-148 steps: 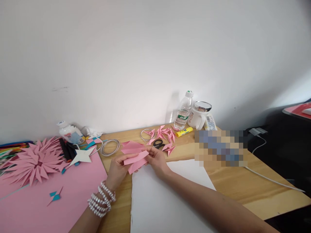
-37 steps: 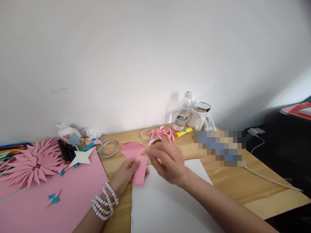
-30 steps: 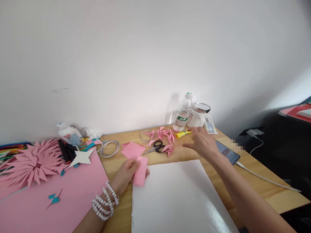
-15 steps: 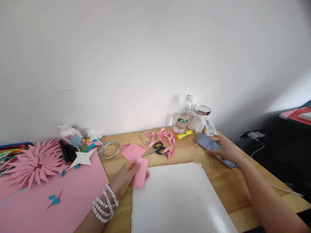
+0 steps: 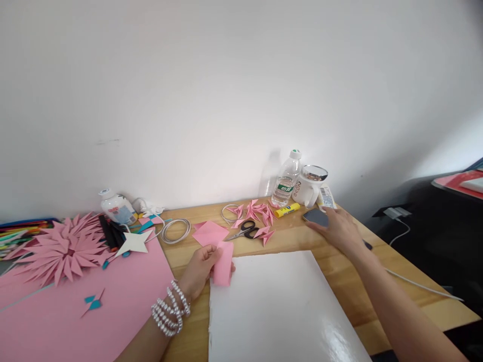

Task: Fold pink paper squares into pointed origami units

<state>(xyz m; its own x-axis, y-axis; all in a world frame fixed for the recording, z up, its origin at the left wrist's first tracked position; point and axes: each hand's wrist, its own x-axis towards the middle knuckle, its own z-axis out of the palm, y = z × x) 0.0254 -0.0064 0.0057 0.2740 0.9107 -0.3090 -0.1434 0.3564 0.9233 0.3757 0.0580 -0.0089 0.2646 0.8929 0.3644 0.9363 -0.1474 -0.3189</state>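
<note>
While our right hand (image 5: 339, 229) lies spread on the dark flat phone (image 5: 316, 216), our left hand (image 5: 202, 269) pinches the folded pink paper strip (image 5: 223, 263). Beside the phone, the white mug (image 5: 307, 187) could tip from a stray knock, we judge.

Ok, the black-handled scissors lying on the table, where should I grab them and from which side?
Take the scissors by the black handle loops, which point right toward the small folded pink pieces; the blades point left, toward the pink paper square. Coming from above with the right hand looks easiest: it is on that side, while the left hand holds a folded pink paper.

Wooden table (image 5: 339, 281), white sheet (image 5: 279, 311), scissors (image 5: 244, 230), phone (image 5: 316, 217)
</note>
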